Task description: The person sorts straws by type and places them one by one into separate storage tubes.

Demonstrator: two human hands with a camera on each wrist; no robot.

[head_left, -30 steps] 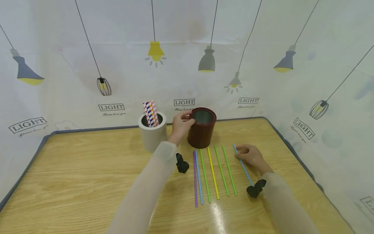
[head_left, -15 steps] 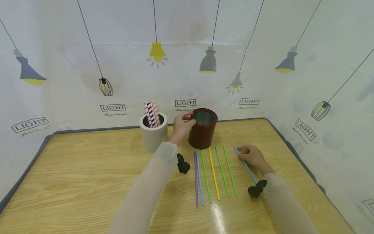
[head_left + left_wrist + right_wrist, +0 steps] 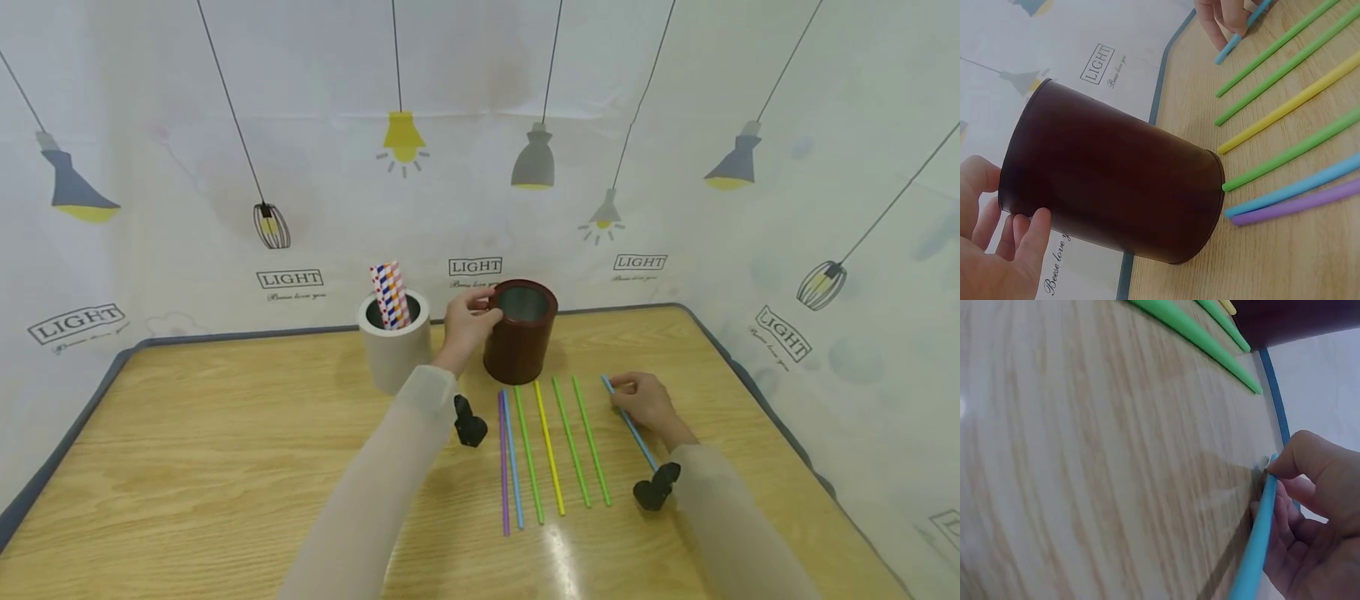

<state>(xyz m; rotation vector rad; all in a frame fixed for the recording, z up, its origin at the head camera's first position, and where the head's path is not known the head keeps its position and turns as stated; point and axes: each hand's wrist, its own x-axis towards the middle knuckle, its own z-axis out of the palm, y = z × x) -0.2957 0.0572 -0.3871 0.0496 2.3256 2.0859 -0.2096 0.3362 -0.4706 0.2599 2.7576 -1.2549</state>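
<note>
A dark brown cylindrical holder (image 3: 517, 350) stands upright near the table's back edge. At its upper left rim, my left hand (image 3: 467, 323) grips it with thumb and curled fingers; in the left wrist view that hand (image 3: 1004, 244) sits at the rim end. My right hand (image 3: 647, 402) pinches the far end of a blue straw (image 3: 633, 429) at the right. The right wrist view shows this straw (image 3: 1257, 544) between thumb and fingers, close to the tabletop. Between the hands lie a purple straw (image 3: 504, 475), another blue straw (image 3: 513, 467), a yellow straw (image 3: 551, 454) and several green straws (image 3: 572, 442).
A white cylindrical holder (image 3: 396, 358) with patterned paper straws (image 3: 390, 296) stands left of the brown one. Behind the wooden table (image 3: 225, 450) hangs a lamp-printed cloth (image 3: 322, 167). Black wrist cameras are strapped near both sleeves.
The right hand and its blue straw have shifted very slightly, with the straw's near end a little further right. The left hand keeps its place on the brown holder.
</note>
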